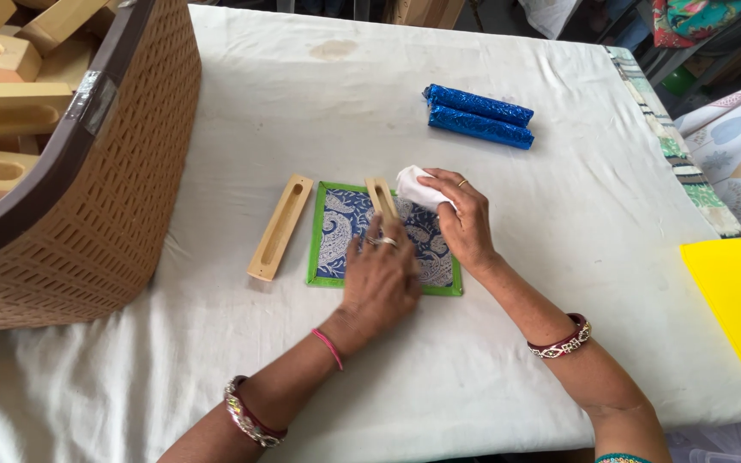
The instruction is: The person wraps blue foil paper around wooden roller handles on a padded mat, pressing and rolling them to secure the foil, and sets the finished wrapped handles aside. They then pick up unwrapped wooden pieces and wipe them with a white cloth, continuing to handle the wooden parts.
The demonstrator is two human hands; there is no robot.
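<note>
**A:** Holding down a pale slotted wooden block (379, 199) on the blue paisley cloth (345, 230), left hand (379, 279) pressing it flat?

**B:** Yep, right hand (463, 219) is gripping a white rag (415, 186) beside it. Woven basket (87, 180) on the left is full of similar blocks.

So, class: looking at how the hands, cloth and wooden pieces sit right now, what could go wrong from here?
1. The left hand pins only one end of the wooden piece; wiping with the white cloth in the right hand might skew it.
2. The spare slotted piece lies close by and could get knocked.
</note>
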